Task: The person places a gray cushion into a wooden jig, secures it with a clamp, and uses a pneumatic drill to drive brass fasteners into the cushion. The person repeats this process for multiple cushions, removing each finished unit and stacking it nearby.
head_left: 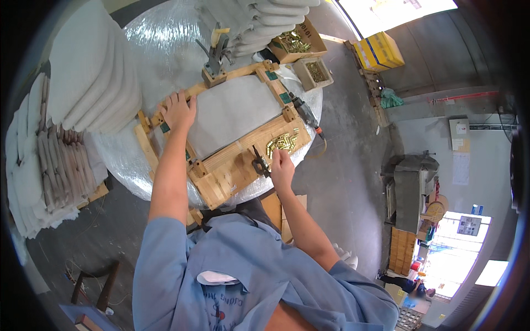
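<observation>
A flat light-grey panel (237,113) with rounded ends lies in a wooden jig (223,185) on the round table. My left hand (179,113) rests with spread fingers over the jig's far-left rail and the panel's edge. On the jig's near board is a small pile of brass-coloured metal fittings (281,142). Just below that pile, my right hand (282,170) is closed, its fingertips drawn together; whatever they hold is hidden. A dark toggle clamp (259,163) sits left of the right hand. Another upright clamp (214,63) is fixed to the jig's far rail.
A power driver (305,113) with an orange end lies at the jig's right. Beyond it stand a small tray (302,73) and a cardboard box (314,44), both with metal pieces. Grey panels are stacked at left (91,71) and far side (256,25). Plastic film (160,41) covers the table.
</observation>
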{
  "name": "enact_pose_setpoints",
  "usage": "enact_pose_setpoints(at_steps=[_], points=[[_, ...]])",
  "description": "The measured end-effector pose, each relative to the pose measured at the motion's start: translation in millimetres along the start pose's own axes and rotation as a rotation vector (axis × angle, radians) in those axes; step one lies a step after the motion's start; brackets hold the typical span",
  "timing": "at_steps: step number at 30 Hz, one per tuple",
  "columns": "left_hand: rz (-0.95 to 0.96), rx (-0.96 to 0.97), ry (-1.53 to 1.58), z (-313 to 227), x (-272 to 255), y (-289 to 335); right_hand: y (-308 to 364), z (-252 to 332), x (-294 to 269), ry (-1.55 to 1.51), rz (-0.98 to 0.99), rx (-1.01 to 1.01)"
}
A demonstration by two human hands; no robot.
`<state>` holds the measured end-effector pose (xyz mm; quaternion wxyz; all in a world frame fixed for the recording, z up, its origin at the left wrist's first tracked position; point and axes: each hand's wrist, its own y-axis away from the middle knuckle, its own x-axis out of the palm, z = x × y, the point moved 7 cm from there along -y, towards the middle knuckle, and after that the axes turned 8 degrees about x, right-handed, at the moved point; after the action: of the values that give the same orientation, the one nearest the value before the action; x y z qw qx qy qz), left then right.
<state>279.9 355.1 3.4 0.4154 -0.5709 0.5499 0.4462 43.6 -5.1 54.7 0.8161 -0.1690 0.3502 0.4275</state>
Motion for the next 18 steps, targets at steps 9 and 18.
enact_pose_setpoints(at_steps=[9, 18], points=[[-0.06, -0.004, -0.021, 0.0, 3.1, 6.6, -21.4, 28.1, 32.5, -0.094, 0.088, -0.003], [-0.087, -0.019, 0.048, 3.5, -4.8, 5.8, -40.9, 43.2, 80.0, -0.036, 0.153, -0.05]])
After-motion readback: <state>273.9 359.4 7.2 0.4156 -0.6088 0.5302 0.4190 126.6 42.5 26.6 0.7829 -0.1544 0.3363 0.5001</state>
